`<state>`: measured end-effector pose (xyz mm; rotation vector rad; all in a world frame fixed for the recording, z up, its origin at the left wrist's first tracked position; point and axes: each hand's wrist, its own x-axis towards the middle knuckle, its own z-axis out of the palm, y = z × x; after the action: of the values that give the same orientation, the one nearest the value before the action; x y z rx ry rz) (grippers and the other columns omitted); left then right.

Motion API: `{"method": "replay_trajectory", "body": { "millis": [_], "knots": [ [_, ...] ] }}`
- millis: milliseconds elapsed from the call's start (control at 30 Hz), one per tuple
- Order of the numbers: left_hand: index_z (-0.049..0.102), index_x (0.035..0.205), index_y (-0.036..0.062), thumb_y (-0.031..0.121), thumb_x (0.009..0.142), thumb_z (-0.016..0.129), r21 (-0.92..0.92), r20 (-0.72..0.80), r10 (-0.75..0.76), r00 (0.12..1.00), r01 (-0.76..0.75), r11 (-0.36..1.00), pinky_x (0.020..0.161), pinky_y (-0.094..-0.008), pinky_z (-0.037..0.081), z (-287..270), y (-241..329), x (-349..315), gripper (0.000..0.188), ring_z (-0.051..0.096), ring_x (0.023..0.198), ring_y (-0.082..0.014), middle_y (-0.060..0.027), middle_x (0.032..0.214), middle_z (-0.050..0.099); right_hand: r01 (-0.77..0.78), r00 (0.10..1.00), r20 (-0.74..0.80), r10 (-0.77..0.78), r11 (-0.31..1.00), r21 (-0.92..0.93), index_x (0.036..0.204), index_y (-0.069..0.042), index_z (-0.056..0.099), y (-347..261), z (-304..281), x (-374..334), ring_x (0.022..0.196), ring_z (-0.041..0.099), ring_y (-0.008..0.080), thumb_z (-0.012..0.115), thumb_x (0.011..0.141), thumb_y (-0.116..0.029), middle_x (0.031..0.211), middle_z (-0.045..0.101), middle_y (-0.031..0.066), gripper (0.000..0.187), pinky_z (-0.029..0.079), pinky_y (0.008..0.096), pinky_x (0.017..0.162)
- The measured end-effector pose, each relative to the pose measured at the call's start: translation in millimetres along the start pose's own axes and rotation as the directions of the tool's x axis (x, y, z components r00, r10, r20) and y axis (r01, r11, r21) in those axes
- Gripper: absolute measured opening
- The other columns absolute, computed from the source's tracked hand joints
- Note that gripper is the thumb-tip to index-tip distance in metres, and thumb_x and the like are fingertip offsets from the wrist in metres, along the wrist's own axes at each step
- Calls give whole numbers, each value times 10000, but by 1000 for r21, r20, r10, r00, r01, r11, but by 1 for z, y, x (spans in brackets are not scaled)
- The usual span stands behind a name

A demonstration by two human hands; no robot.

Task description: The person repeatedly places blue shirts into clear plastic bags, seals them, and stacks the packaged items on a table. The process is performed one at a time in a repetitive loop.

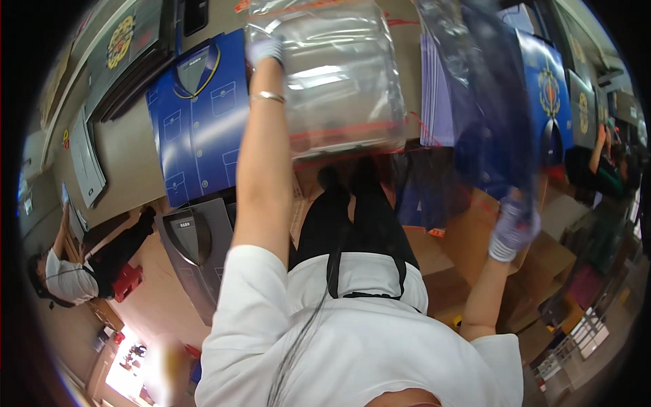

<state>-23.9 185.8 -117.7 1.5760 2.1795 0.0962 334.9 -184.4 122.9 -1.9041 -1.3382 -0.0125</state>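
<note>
My left hand (266, 51), in a pale knit glove, is at the left edge of a pile of clear plastic bags (339, 88) with red strips. Its fingers are blurred, and their grip cannot be made out. Off to the right, my right hand (515, 227), gloved too, closes on the lower end of a long clear plastic bag (485, 81). That bag is smeared by motion and stretches up past a stack of lilac sheets (436, 95). Left of the bag pile lies a blue jacket-shaped printed folder (203, 122) with a yellow-edged collar.
A grey jacket-shaped folder (196, 244) lies below the blue one. Dark folders with a gold emblem (122, 44) are stacked at the far left; another blue folder (548, 95) is at right. Cardboard boxes (468, 237) stand below the table. One person (71, 275) works at left, another (597, 163) at right.
</note>
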Motion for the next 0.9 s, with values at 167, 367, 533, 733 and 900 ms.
{"method": "replay_trajectory", "body": {
  "millis": [167,367,533,733,900],
  "knots": [
    [609,1020,-40,318,654,745,-869,119,-131,984,167,466,831,-328,460,-66,-19,64,530,596,961,-292,-185,1016,631,352,779,530,-336,933,75,1102,-166,600,-55,110,-26,609,485,265,602,691,-85,654,446,74,419,434,385,587],
    [633,950,-17,127,768,658,-739,-141,443,885,-392,548,704,-256,459,-100,17,-65,233,574,767,-145,-73,852,632,-752,374,885,277,649,115,883,-28,630,74,146,-94,679,629,228,545,850,-169,801,651,116,168,497,327,591],
    [609,868,33,134,690,706,-333,426,666,613,-578,745,764,-318,480,-3,50,-237,227,583,824,-214,-100,852,596,-986,-45,670,741,74,-148,1006,49,511,189,124,-20,532,606,203,349,763,-748,805,652,193,849,452,276,452],
    [582,789,41,113,659,678,-68,211,768,605,-775,629,774,-392,454,64,40,-256,177,546,827,-316,-115,804,551,-970,226,669,708,99,223,1167,13,429,205,103,-35,736,637,248,522,859,-420,849,611,164,540,501,277,574],
    [599,830,23,23,719,642,-569,141,640,755,-467,676,711,-290,476,55,20,-247,120,580,733,-166,-58,759,580,-781,591,254,765,465,418,805,-14,553,184,6,-119,546,438,106,498,902,-206,624,454,-4,222,354,239,491]
  ]
}}
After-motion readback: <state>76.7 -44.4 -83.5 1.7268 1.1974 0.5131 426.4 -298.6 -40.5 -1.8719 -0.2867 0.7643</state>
